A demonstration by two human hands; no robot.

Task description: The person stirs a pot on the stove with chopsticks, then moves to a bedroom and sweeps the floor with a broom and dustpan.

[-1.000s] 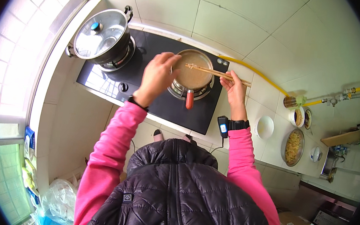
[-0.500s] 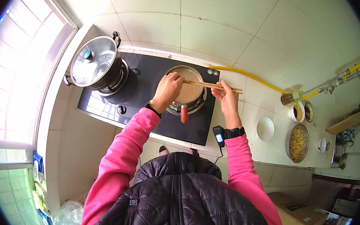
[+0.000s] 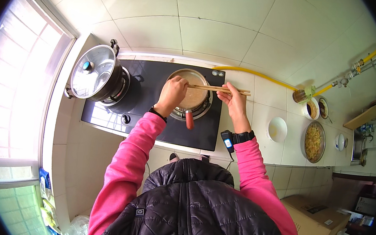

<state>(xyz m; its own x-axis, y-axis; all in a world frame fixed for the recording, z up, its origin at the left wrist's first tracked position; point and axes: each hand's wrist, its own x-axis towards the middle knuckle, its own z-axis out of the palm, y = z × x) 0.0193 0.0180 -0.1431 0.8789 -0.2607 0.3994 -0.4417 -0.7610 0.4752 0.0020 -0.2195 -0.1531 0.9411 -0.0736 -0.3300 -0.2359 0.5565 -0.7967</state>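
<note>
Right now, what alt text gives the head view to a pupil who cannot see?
A person's right hand holds tan wooden chopsticks across a round, red-handled metal pan, toward the left hand. The pan stands on a black glass hob, right of a dark pot with a clear lid.

A: With the pan (image 3: 205, 79) as clock centre, what are the chopsticks (image 3: 209, 88) at three?
B: Pale wood, matt and smooth. The pan's rim is metal.
A: The stove top (image 3: 147, 113)?
B: Glossy black, mirror-like. The pot lid (image 3: 99, 78) at nine looks like clear, shiny glass.
A: At six?
B: A jacket (image 3: 207, 196) in quilted, shiny cloth. The pink sleeve (image 3: 122, 170) at seven is matt cloth.
A: Elsewhere?
B: Smooth wall tiles (image 3: 218, 41) at twelve, a matt cardboard box (image 3: 298, 218) past four, a metal basin (image 3: 302, 143) past three.
</note>
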